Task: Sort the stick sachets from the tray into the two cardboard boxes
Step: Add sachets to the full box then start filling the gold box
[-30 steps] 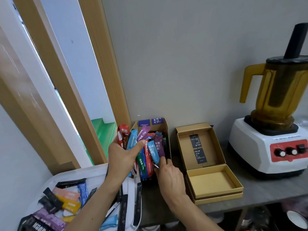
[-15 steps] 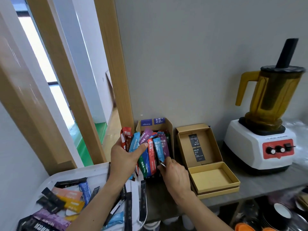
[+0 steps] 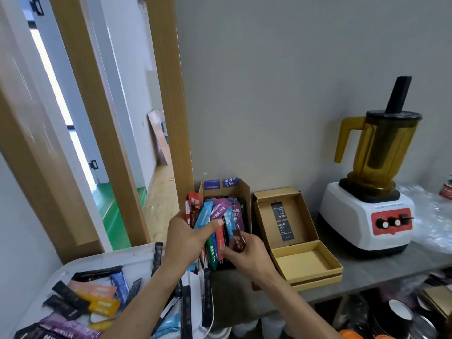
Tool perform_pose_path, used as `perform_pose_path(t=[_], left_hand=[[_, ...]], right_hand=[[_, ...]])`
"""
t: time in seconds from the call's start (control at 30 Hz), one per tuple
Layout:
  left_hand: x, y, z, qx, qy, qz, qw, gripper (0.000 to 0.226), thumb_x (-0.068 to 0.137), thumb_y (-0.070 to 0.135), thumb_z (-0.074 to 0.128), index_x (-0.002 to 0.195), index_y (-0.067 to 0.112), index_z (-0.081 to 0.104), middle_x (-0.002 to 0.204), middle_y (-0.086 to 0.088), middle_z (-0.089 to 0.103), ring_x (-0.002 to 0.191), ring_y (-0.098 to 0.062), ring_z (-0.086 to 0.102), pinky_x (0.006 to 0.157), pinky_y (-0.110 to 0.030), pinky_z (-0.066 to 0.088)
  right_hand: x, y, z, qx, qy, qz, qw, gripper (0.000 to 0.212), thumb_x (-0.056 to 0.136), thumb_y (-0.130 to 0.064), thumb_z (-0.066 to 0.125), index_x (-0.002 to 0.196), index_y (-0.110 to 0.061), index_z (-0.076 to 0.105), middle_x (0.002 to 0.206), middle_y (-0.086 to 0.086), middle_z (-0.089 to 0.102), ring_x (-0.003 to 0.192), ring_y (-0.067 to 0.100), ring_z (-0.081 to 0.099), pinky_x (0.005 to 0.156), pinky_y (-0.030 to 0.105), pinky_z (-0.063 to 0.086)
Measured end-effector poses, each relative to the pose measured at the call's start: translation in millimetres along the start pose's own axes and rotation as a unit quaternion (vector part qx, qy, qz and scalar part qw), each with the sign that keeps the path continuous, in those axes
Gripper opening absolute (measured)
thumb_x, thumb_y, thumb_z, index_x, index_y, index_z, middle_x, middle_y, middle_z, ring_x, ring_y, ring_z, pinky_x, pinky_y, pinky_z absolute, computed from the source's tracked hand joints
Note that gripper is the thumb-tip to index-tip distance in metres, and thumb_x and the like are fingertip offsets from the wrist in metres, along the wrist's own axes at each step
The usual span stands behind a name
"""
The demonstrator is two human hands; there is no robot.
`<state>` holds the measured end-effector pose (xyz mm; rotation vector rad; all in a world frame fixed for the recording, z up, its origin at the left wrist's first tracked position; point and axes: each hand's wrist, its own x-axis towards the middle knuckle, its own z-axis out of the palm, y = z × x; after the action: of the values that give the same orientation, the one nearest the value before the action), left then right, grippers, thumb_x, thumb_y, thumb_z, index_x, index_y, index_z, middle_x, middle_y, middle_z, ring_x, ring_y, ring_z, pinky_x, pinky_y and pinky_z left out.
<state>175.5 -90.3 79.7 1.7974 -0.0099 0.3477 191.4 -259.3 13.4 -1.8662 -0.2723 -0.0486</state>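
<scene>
mid-sort at a grey counter (image 3: pixel 381 263): the person's left hand (image 3: pixel 188 237), at centre frame, curls its fingers round a bundle of coloured sachets (image 3: pixel 208 215), thumb pressed across the front, at the mouth of the tall cardboard box (image 3: pixel 245 192) by the wall. just below and to the right, the right hand (image 3: pixel 249 255) pinches a single brown sachet (image 3: pixel 238 241) between thumb and fingertips, close beside the bundle. the tall box looks packed with red, blue, purple and green sticks, so a good share of that sort appears done. the flat cardboard box (image 3: pixel 300 261), right of centre with its lid propped open, shows a bare floor; nothing seems to have gone into it yet. in the lower left of the frame the white tray (image 3: pixel 102 260) carries many loose sachets (image 3: pixel 95 292), black, orange, pink, blue and purple, lying crossed over one another. by this view the job is perhaps halfway, the second box not yet started. a blender (image 3: pixel 367 216) stands at right.
</scene>
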Motion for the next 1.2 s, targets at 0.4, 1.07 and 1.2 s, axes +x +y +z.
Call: perform_pose_path(t=[0.4,1.07,1.2], left_hand=[[12.1,4.5,0.1,0.164,-0.123,0.04,0.978,0.058,0.08,0.032,0.088,0.129,0.031,0.057,0.113,0.015,0.069,0.1,-0.004,0.069,0.08,-0.016,0.055],[38.6,15.3,12.1,0.122,0.003,0.076,0.99,0.058,0.085,0.039,0.082,0.135,0.026,0.056,0.12,0.009,0.069,0.105,-0.013,0.071,0.083,-0.027,0.057],[37.3,7.4,6.5,0.09,0.011,0.062,0.994,0.057,0.084,0.036,0.083,0.133,0.025,0.057,0.118,0.008,0.07,0.102,-0.013,0.072,0.083,-0.027,0.059]], right_hand=[[-14.7,-12.9,-2.9,0.038,-0.098,0.0,0.994,0.015,0.091,-0.02,0.079,0.101,-0.018,0.068,0.085,-0.006,0.075,0.07,0.003,0.07,0.06,0.015,0.051],[-10.0,20.1,8.5,-0.375,0.183,-0.032,0.908,0.048,0.097,-0.052,0.064,0.136,-0.034,0.042,0.129,-0.009,0.056,0.098,0.007,0.066,0.075,0.021,0.06],[2.3,24.3,17.2,-0.394,0.18,0.004,0.901,0.055,0.099,-0.049,0.063,0.144,-0.031,0.039,0.134,-0.006,0.055,0.101,0.01,0.07,0.079,0.024,0.061]])
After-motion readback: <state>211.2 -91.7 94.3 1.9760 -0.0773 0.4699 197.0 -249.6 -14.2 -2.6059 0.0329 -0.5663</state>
